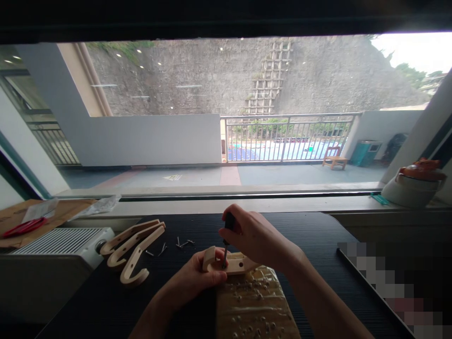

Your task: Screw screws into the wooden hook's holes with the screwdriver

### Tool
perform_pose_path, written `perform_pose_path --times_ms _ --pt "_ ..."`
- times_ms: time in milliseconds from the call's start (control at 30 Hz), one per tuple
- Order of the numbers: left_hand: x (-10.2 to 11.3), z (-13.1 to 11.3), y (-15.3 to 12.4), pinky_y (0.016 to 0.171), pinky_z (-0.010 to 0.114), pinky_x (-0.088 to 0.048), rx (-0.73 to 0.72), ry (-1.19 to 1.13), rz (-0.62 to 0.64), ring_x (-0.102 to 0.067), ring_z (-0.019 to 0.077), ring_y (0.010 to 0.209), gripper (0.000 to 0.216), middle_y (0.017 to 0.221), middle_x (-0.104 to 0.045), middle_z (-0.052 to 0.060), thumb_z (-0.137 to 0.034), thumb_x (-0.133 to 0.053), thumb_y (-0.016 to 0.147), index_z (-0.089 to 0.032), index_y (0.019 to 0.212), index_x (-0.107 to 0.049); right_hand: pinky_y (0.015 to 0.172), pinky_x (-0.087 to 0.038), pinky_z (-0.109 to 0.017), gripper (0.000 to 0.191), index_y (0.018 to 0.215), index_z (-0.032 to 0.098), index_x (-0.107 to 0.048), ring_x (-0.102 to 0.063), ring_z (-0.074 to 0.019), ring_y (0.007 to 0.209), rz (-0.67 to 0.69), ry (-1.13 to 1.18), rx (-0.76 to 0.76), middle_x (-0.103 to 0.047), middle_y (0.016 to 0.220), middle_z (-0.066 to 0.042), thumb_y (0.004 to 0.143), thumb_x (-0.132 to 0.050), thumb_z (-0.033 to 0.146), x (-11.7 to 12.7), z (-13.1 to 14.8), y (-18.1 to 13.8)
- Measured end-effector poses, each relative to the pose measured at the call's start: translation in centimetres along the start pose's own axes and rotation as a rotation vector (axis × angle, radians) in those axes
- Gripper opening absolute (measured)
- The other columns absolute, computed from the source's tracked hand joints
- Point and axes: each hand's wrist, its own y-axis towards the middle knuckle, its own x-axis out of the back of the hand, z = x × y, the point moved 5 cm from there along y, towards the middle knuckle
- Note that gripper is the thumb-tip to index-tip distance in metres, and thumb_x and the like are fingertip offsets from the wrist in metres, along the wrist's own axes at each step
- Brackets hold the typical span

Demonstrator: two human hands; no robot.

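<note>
My right hand (261, 235) is wrapped round the black handle of a screwdriver (230, 222), held upright. Its metal shaft points down into a hole in a pale wooden hook (233, 267). The curled end of that hook is gripped by my left hand (197, 274), with the thumb along its near side. Under the hook lies a board wrapped in clear tape (254, 310), its top pitted with many small holes. Left of my hands, several loose screws (181, 244) are scattered near a group of 3 more wooden hooks (136, 263).
These things rest on a black tabletop (303, 230). To the left stands a white slotted radiator (63, 241), with cardboard (72, 209), a red item (24, 228) and plastic bags beyond it. A pale pot with an orange top (411, 188) sits on the window sill (183, 206) at right.
</note>
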Motion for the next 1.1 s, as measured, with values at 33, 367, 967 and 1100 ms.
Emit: perform_pose_path --times_ms 33,367,967,1100 --pt "-0.02 -0.05 0.01 0.074 0.024 -0.033 -0.001 -0.002 -0.001 -0.045 0.0132 0.079 0.023 0.085 -0.053 -0.001 -0.020 -0.070 0.067 -0.016 0.085 -0.057 0.053 -0.033 -0.023 0.020 0.096 0.021 -0.051 -0.048 -0.0115 0.061 0.005 0.009 0.006 -0.058 0.071 -0.001 0.083 -0.050 0.036 0.03 0.18 -0.04" --pt "-0.12 -0.26 -0.21 0.071 0.024 -0.032 -0.006 0.028 0.000 -0.044 0.0131 0.075 0.024 0.081 -0.052 -0.001 -0.027 -0.071 0.066 -0.015 0.084 -0.060 0.051 -0.030 -0.023 0.019 0.091 0.019 -0.051 -0.045 -0.0102 0.057 -0.017 -0.029 -0.022 -0.056 0.067 0.000 0.082 -0.052 0.036 -0.12 0.40 0.11" --pt "0.00 -0.28 -0.17 0.072 0.025 -0.034 0.016 0.047 -0.036 -0.046 0.0144 0.075 0.029 0.081 -0.054 0.000 -0.029 -0.072 0.064 -0.015 0.086 -0.059 0.050 -0.029 -0.022 0.020 0.092 0.020 -0.050 -0.047 -0.0107 0.058 0.004 -0.008 -0.012 -0.056 0.069 0.000 0.083 -0.051 0.037 -0.16 0.64 -0.21" --pt "0.09 -0.20 -0.16 0.072 0.025 -0.034 0.010 0.046 -0.036 -0.046 0.0150 0.076 0.029 0.082 -0.055 0.000 -0.029 -0.073 0.063 -0.016 0.086 -0.060 0.050 -0.029 -0.023 0.020 0.091 0.019 -0.051 -0.047 -0.0110 0.059 0.008 -0.019 -0.020 -0.057 0.069 -0.001 0.083 -0.050 0.038 -0.01 0.79 -0.32"
